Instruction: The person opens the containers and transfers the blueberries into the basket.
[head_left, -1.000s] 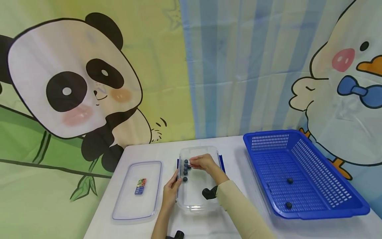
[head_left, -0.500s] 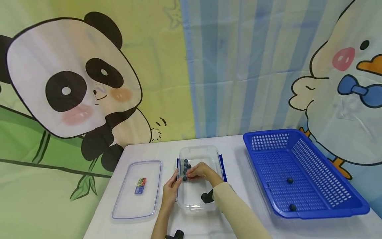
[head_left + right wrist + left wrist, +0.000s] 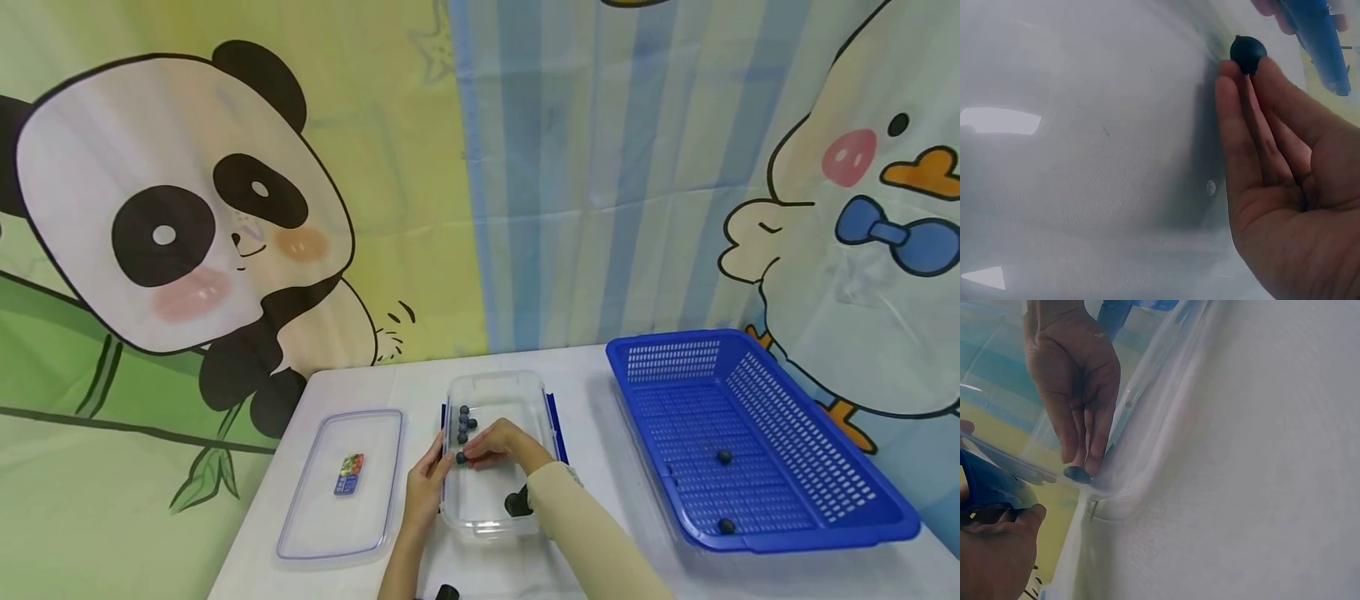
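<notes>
My right hand [image 3: 504, 443] reaches into a clear plastic container [image 3: 495, 521], pinching a dark blueberry [image 3: 1248, 54] between thumb and fingertips near the left wall. In the left wrist view this same blueberry [image 3: 1077, 474] shows at the tips of the right fingers. Several more blueberries [image 3: 462, 422] lie beyond it in a short cluster along the left side of the floor. My left hand [image 3: 426, 483] grips the container's left wall, its fingers around the blue side latch [image 3: 994, 481].
Left of the container a clear lid [image 3: 341, 525] with a blue rim and a colourful label lies flat on the white table [image 3: 352, 387]. To the right stands a large blue mesh basket [image 3: 667, 346] with two blueberries [image 3: 723, 457] in it. A printed curtain hangs behind.
My right hand has moved from the far end of the blueberries toward the nearest one and now pinches it. My left hand keeps its grip. The front blueberry in the basket has rolled slightly.
</notes>
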The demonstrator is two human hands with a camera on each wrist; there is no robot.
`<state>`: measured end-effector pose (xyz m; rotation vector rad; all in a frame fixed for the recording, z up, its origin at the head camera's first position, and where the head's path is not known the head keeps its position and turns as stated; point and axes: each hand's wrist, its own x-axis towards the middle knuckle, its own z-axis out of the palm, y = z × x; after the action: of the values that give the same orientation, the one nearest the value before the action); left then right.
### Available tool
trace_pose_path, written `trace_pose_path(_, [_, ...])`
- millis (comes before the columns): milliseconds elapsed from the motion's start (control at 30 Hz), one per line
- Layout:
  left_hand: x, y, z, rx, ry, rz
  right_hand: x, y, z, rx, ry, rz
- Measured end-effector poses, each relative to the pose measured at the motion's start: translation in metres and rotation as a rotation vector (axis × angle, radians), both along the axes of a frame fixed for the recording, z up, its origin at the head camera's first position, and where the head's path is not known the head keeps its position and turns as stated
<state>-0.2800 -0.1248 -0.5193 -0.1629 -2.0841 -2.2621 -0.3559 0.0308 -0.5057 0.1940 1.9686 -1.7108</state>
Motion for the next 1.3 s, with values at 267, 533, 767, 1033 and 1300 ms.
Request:
trace_pose_path(267, [-0.008,-0.001,-0.018,0.01,0.028,0.008,0.001,-0.003,0.001,-0.025,-0.027,0.036])
trace_pose_path(533, [-0.009,0.0,-0.022,0.014,0.041,0.01,-0.001,-0.001,0.005,-0.034,-0.07,0.046])
trace_pose_path(767, [0.001,0.0,0.0,-0.001,0.022,-0.004,-0.005,0.006,0.014,-0.08,-0.09,0.07])
trace_pose_path(1033, [-0.009,0.001,-0.014,-0.011,0.035,0.017,-0.007,0.035,0.039,-0.185,-0.105,0.123])
trace_pose_path(1300, [-0.005,0.0,-0.01,0.013,0.005,0.023,-0.01,0.088,0.067,-0.233,-0.028,0.219])
